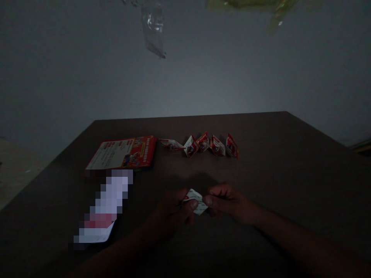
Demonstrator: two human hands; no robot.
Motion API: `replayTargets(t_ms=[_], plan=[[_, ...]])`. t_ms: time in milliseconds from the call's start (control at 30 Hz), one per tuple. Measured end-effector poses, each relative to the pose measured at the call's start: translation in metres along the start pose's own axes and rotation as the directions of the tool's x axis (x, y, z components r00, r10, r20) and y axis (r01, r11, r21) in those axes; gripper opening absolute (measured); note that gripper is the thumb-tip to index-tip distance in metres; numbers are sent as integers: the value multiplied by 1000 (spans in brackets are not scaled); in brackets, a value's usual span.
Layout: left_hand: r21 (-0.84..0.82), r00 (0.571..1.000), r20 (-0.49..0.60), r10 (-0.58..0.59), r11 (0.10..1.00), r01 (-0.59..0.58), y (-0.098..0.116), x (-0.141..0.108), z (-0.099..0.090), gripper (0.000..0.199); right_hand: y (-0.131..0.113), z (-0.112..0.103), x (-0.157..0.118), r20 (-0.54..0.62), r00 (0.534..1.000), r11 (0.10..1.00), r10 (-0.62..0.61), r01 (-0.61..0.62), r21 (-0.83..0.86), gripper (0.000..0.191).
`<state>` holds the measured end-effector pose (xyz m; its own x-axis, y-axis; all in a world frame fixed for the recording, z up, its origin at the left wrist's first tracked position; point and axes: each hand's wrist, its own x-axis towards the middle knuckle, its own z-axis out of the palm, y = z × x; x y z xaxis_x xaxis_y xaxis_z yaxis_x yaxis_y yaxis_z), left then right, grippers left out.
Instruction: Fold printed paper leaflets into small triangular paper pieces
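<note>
A small folded piece of printed paper [199, 207], pale with a touch of red, is held between both hands over the near middle of the table. My left hand [177, 210] pinches its left side, thumb on top. On the right edge, my right hand [224, 202] grips it between thumb and fingers. Beyond the hands, several folded red-and-white printed papers [218, 146] stand in a loose row. The light is dim, so the print on the held paper cannot be read.
On the left of the dark table [275, 162] lies a red printed box or booklet [146, 152]. Nearer stands a bright, pixel-blurred device [111, 200], perhaps a phone. A grey wall [220, 77] rises behind the table, with a clear plastic bag [153, 31] against it.
</note>
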<state>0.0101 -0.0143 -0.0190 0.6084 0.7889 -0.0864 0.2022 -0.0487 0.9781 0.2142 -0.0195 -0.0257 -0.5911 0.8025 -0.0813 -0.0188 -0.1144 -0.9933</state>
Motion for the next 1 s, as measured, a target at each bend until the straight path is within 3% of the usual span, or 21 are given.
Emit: replayTargets(t_ms=[433,600,867,1000], plan=[[126,1000,0,-18,992,18,-1,1,-2,27,-1,2,-1,-51,999,988,-13,5,-153,46],[47,993,21,-115,992,114,5,1,-3,26,-5,5,-2,-21,1000,976,-19,14,-218,47],[-34,991,38,-125,991,126,6,-1,1,25,-8,9,-5,15,994,957,-105,105,-271,44],[-168,990,66,-128,976,137,5,-1,6,26,-6,11,-4,-10,989,944,-150,140,-298,43]])
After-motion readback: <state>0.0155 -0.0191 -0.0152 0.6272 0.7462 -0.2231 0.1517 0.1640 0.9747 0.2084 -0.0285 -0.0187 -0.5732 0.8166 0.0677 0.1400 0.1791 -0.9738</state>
